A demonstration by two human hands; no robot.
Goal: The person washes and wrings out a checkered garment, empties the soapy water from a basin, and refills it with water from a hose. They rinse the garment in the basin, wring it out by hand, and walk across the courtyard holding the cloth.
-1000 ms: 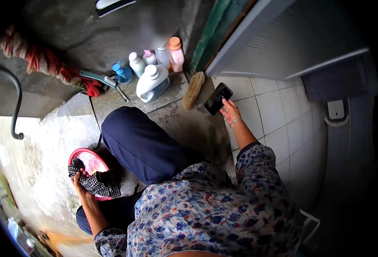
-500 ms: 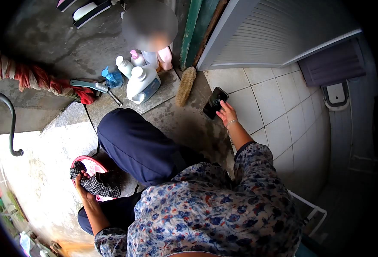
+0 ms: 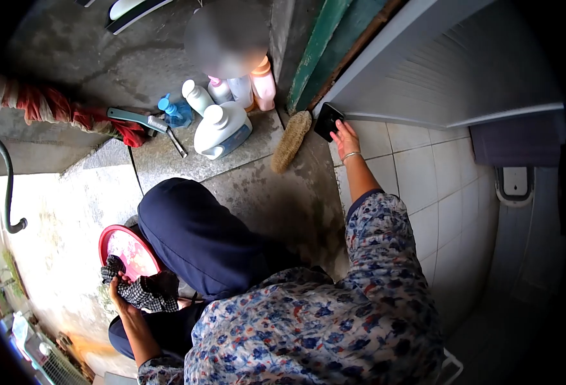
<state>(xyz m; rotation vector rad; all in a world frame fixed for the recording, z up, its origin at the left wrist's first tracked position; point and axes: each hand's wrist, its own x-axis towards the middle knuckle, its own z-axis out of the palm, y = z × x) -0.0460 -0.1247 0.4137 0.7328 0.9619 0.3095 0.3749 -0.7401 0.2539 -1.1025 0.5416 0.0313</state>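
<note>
My left hand [image 3: 122, 294] grips a black-and-white checked cloth [image 3: 145, 292] over the near rim of a red basin [image 3: 104, 241], which holds suds. On the right, my right hand [image 3: 345, 140] is at the lower edge of a black phone [image 3: 328, 122], its fingers over the screen side. The phone is near the door's lower corner, above white tiles. Left of it lies a bristly tan brush [image 3: 291, 142].
Several bottles, including a large white jug [image 3: 223, 130], stand by the wall. Beside them lie a green-handled brush [image 3: 136, 118] and a twisted red cloth [image 3: 52, 106]. A hose [image 3: 8, 173] hangs at left; a grey door [image 3: 450, 64] stands upper right.
My right hand has moved up and away with the phone, towards the door's corner. My left hand still holds the checked cloth, now slightly lower against the basin. The view has shifted.
</note>
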